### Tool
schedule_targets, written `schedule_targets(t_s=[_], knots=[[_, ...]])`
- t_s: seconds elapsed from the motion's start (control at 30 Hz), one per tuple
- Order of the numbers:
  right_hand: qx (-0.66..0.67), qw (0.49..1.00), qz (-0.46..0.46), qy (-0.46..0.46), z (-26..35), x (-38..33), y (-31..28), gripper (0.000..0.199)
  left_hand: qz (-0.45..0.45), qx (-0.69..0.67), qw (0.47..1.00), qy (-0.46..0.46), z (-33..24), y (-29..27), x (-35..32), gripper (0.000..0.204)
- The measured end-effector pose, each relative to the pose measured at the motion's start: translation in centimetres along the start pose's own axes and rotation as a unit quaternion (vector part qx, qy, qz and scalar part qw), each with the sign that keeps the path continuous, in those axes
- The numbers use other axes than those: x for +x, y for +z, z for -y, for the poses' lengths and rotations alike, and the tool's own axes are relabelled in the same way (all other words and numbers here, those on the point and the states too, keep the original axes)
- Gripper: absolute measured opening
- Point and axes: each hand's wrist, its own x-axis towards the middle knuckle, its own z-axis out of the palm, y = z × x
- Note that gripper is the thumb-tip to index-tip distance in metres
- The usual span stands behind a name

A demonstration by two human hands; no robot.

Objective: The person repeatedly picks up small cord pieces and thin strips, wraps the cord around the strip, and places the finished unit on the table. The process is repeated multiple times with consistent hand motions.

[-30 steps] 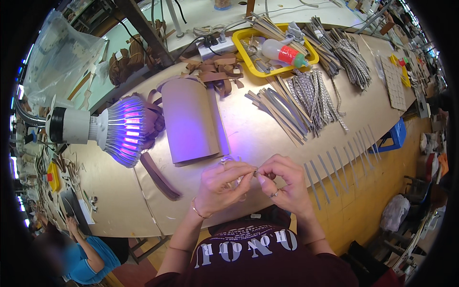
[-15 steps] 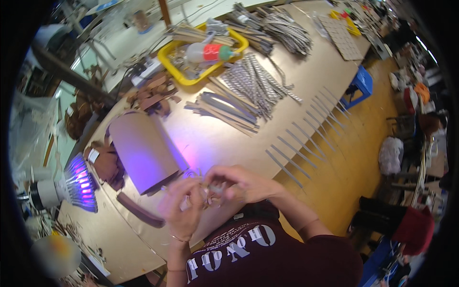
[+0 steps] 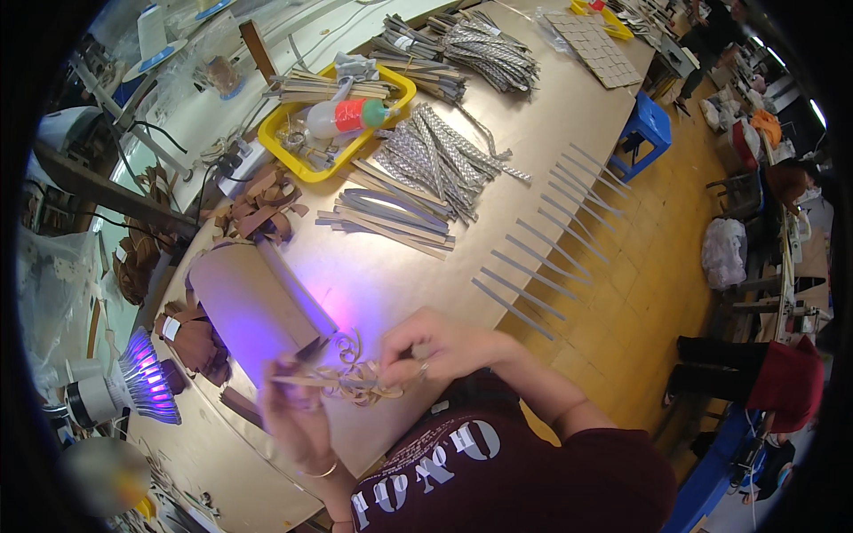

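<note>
Near the table's front edge, a narrow tan strip (image 3: 338, 382) is stretched between my two hands. My right hand (image 3: 444, 342) has its fingers curled and pinches the strip's right end. At its left end is my left hand (image 3: 298, 422), fingers bent around the strip and partly blurred by motion. Curly tan shavings (image 3: 354, 362) lie on the table just behind the strip, between the hands. Beyond my left hand rests a large curved brown sheet (image 3: 249, 298), lit purple by a lamp (image 3: 153, 377) at the left.
A yellow tray (image 3: 306, 171) holds a bottle with a red band (image 3: 338, 116). Braided grey cords (image 3: 431, 160) and flat strips (image 3: 386, 216) lie beside it. Several grey strips (image 3: 524, 253) overhang the right table edge. Brown scraps (image 3: 262, 204) lie behind the curved sheet. A blue stool (image 3: 647, 127) stands at right.
My left hand has moved left and down, away from my right hand. The strip now shows stretched between them, and the curly shavings are in plainer view. The head view has shifted slightly.
</note>
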Motion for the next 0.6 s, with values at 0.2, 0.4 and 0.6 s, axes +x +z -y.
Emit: schedule_targets(t_s=[0.2,0.4,0.6], knots=[[-0.080,0.980,-0.163,0.077,2.2,-6.9,-7.5,0.012,0.095,0.004,0.986,0.140,-6.7,-2.7,0.0,0.016],[-0.008,0.964,-0.264,-0.025,3.2,-10.1,-9.3,0.019,0.102,0.705,0.697,0.083,-2.5,-2.2,-1.0,0.036],[0.029,0.985,-0.171,0.022,1.9,-7.7,-6.8,0.020,0.165,0.343,0.907,-0.180,4.1,1.6,-0.2,0.035]])
